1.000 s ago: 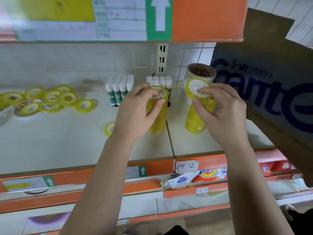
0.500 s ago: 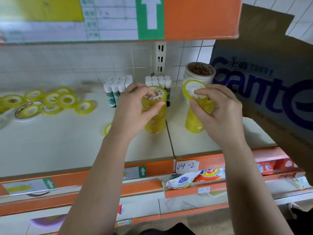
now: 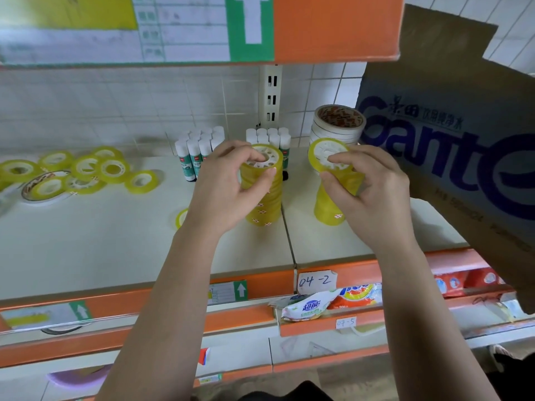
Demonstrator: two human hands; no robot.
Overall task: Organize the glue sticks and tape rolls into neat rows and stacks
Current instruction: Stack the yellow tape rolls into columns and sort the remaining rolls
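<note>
1. The left hand (image 3: 228, 183) has its grip clamped round the top of the left stack (image 3: 265, 204) of yellow tape rolls. This stack stands on the shelf (image 3: 86, 241) just left of the board seam, directly in front of the glue sticks (image 3: 197, 151).
2. The right hand (image 3: 373, 195) holds its grip clamped on a short bundle of rolls (image 3: 327, 154), just above the right stack (image 3: 328, 211), which stands right of the seam.
3. The bundle is tilted. If it lands off centre, its rolls may slide apart and tip the right stack toward the cardboard box (image 3: 448, 140).
4. The left stack looks slightly uneven down its height. A sideways squeeze could shear it, sending rolls into the glue sticks or off the near edge.
5. Both stacks have their long axis vertical, with the core holes facing up. The bundle's axis leans, with its top face pointing up and toward the near left.
6. The loose rolls (image 3: 86, 169) lie flat at the far left, not yet stacked.
</note>
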